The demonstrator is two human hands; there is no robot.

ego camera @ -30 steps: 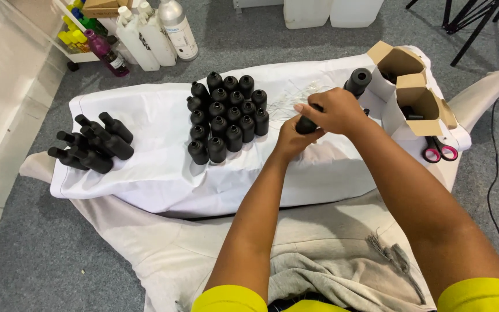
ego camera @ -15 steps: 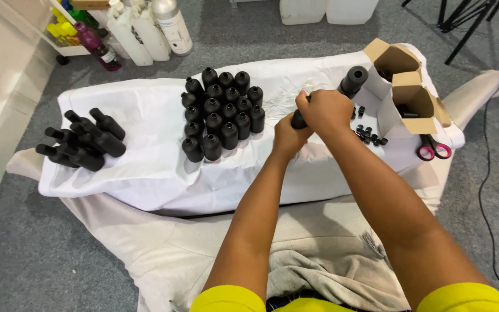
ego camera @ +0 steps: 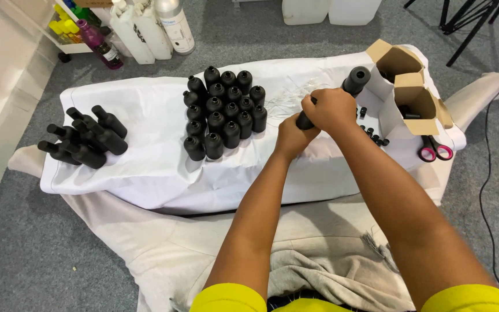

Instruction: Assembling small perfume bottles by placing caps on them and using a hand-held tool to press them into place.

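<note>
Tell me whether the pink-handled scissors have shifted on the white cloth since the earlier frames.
No. The scissors lie just below the nearer open cardboard box, at the cloth's right edge, as before. Only the camera moved; the gap to the box looks unchanged.

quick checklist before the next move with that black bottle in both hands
1. Grip: right hand around the black bottle, left hand at its lower end: ok.
2. Bottle mouth clear of the hands, pointing up and away: ok.
3. Cap on the mouth: cannot tell.
4. Upright bottles stand apart from the hands: ok.
5. Small black caps lie close by the open boxes: ok.
6. Scissors away from both arms: ok.
</note>
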